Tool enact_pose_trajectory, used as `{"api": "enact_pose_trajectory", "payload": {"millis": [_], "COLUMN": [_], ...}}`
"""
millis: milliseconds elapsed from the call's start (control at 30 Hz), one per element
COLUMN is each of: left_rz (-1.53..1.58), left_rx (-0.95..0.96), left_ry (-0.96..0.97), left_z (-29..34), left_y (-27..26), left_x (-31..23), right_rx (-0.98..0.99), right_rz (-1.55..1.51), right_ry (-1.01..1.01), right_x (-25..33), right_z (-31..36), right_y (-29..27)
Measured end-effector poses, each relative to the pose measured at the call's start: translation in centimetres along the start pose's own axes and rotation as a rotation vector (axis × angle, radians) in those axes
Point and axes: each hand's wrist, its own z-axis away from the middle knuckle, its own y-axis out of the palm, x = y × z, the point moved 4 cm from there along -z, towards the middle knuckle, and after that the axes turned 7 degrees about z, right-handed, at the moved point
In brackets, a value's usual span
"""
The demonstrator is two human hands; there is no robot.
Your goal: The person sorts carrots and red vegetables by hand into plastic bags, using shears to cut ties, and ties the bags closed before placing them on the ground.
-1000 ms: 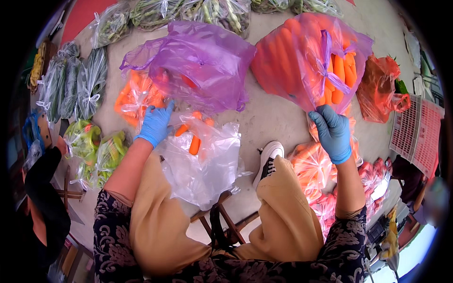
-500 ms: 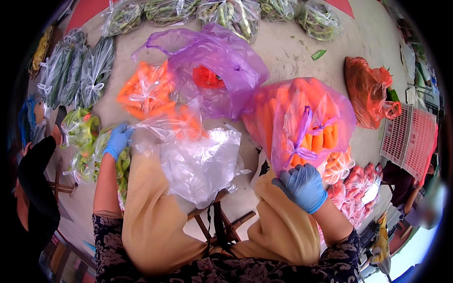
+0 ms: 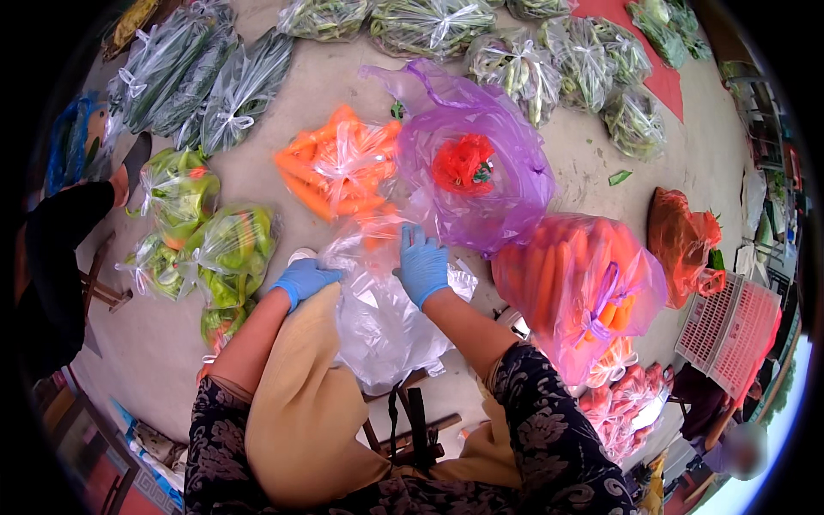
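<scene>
Two gloved hands at clear plastic bag (image 3: 382,322), spread between the person's knees, far end reaching toward the tied carrot bag (image 3: 341,167). Some orange carrots (image 3: 378,225) show blurry through plastic at the far end, just ahead of the right hand. Left hand (image 3: 306,281) at the clear bag's left edge, fingers together pointing right; can't tell if the grip is pinching plastic. Right hand (image 3: 421,266) over the clear bag's upper right part, fingers stretched forward, thumb out to the side; can't tell whether that grip is clamped on it either. Tied carrot bag lies on the floor (image 3: 592,189) beyond the left hand. Purple bag (image 3: 524,206) just beyond the right hand, mouth open, red bundle (image 3: 463,165) visible in it. Big tied pinkish bag (image 3: 558,266), full of carrots, right of the right hand, next to purple bag. Green pepper bags (image 3: 233,249) left of the left hand. Bagged green beans (image 3: 433,26) along the top, red bag (image 3: 678,245) and pink crate (image 3: 730,335) far right.
</scene>
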Motion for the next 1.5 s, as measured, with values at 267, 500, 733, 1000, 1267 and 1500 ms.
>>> {"api": "enact_pose_trajectory", "payload": {"millis": [267, 500, 733, 1000, 1267, 1500], "left_rz": [0.805, 1.631, 1.18, 0.855, 0.834, 0.744], "left_rx": [0.572, 0.499, 0.404, 0.375, 0.331, 0.299], "left_ry": [0.46, 0.32, 0.166, 0.33, 0.212, 0.206], "left_z": [3.2, 0.1, -0.1, -2.7, -4.0, -3.7], "left_y": [-0.3, -2.9, -1.9, -1.1, -0.9, -1.7], "left_x": [-0.8, 1.6, 3.0, 2.2, 2.3, 2.4], "right_rx": [0.671, 0.583, -0.146, -0.003, 0.003, -0.06], "right_rz": [-1.398, -1.286, -0.416, -0.283, 0.038, -0.309], "right_ry": [0.487, 0.412, -0.111, 0.385, 0.333, 0.499], "right_x": [-2.7, -6.4, -2.6, -13.9, -11.0, -7.8], "right_z": [-0.2, -3.4, -12.2, -24.4, -26.0, -24.6], "right_y": [-2.3, -2.9, -10.1, -2.8, 1.1, -0.6]}}
